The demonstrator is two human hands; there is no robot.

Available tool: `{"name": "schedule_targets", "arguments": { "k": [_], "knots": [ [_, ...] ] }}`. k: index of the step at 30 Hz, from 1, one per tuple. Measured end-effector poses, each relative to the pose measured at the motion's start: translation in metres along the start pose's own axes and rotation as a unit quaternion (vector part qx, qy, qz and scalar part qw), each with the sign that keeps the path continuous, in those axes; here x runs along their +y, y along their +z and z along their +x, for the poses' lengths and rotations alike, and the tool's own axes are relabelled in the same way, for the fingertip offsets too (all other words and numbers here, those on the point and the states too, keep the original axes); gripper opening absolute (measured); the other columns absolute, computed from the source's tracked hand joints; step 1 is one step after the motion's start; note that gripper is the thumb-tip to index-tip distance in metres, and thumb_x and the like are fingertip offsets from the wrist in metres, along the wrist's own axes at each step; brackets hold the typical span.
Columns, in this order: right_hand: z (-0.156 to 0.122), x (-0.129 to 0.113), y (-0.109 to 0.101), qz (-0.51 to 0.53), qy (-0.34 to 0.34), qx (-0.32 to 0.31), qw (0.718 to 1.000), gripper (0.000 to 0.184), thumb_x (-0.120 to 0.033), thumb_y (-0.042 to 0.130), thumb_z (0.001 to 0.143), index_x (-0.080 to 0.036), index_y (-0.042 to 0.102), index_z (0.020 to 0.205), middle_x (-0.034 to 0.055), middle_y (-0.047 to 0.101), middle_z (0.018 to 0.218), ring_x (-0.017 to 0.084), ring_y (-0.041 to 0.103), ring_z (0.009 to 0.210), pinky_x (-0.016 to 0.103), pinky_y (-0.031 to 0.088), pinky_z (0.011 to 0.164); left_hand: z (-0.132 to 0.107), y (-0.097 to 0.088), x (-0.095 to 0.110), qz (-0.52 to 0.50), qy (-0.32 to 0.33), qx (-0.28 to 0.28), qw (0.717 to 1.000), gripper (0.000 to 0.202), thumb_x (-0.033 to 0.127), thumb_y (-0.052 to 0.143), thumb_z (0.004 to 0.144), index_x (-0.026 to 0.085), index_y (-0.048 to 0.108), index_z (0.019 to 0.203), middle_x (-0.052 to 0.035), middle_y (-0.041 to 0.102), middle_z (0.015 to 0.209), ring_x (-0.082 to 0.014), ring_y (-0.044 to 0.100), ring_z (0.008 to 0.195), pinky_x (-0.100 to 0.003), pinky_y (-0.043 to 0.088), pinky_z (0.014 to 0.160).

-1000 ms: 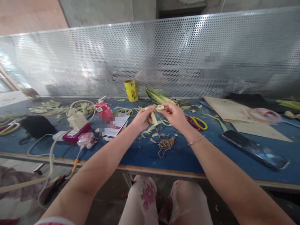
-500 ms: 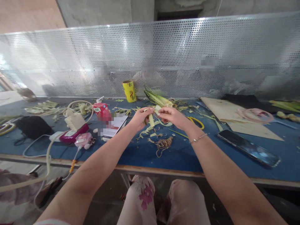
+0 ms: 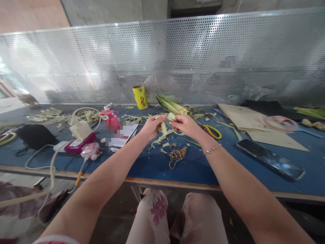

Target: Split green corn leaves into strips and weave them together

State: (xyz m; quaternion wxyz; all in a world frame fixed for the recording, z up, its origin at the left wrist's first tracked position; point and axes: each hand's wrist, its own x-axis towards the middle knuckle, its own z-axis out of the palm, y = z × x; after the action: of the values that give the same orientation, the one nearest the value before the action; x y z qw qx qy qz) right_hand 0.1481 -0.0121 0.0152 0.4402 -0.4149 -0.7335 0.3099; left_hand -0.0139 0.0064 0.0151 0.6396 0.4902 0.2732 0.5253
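Observation:
Above the middle of the blue table, my left hand (image 3: 151, 126) pinches a pale green leaf strip (image 3: 164, 130), whose end hangs below the fingers. Close beside it, my right hand (image 3: 187, 126) has its fingertips closed on the strip's upper folded part. The fingers hide part of the fold. Just behind the hands lies a bundle of long green leaves (image 3: 170, 105) with pale bases. Below them rest leaf scraps (image 3: 162, 138) and a tangle of brown string (image 3: 177, 154). Scissors with yellow handles (image 3: 214, 133) lie by my right wrist.
On the left are a pink carton (image 3: 110, 119), a power strip (image 3: 80, 143) with cables, papers (image 3: 124, 136) and a black pouch (image 3: 37, 137). A yellow roll (image 3: 140, 98) stands at the perforated metal screen (image 3: 91, 61). At right lie a phone (image 3: 270, 159) and brown card (image 3: 238, 117).
Both hands stay close together on the leaf strip, with only slight shifts of the fingers. More of the scissors shows beside my right wrist.

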Motion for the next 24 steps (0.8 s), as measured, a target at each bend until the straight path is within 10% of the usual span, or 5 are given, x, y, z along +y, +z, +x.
{"name": "schedule_targets", "arguments": {
  "k": [7, 16, 24],
  "knots": [
    [0.000, 0.014, -0.021, -0.289, 0.055, 0.166, 0.941, 0.005, -0.016, 0.057, 0.072, -0.017, 0.061, 0.073, 0.0059, 0.062, 0.066, 0.020, 0.059, 0.069, 0.033, 0.043, 0.070, 0.009, -0.007, 0.003, -0.034, 0.014, 0.110, 0.993, 0.019, 0.021, 0.076, 0.063, 0.013, 0.060, 0.068, 0.0019, 0.058, 0.057, -0.0044, 0.049, 0.048, -0.018, 0.040, 0.047],
    [-0.015, -0.009, 0.021, -0.204, -0.032, -0.240, 0.949, 0.008, -0.027, 0.068, 0.069, -0.020, 0.066, 0.074, 0.0031, 0.065, 0.074, 0.014, 0.055, 0.064, 0.027, 0.041, 0.060, 0.009, -0.009, 0.000, 0.007, 0.028, 0.102, 0.994, 0.021, 0.025, 0.077, 0.063, 0.013, 0.060, 0.063, 0.0025, 0.055, 0.053, -0.0044, 0.046, 0.047, -0.019, 0.037, 0.047],
    [-0.016, -0.008, 0.034, -0.190, -0.039, -0.295, 0.936, 0.004, -0.018, 0.062, 0.073, -0.019, 0.066, 0.071, 0.0011, 0.065, 0.069, 0.012, 0.053, 0.060, 0.025, 0.038, 0.059, 0.011, -0.014, -0.004, 0.004, 0.039, 0.090, 0.995, 0.021, 0.025, 0.077, 0.061, 0.012, 0.062, 0.066, 0.0011, 0.059, 0.060, -0.0040, 0.048, 0.050, -0.018, 0.036, 0.046]
  ]
}}
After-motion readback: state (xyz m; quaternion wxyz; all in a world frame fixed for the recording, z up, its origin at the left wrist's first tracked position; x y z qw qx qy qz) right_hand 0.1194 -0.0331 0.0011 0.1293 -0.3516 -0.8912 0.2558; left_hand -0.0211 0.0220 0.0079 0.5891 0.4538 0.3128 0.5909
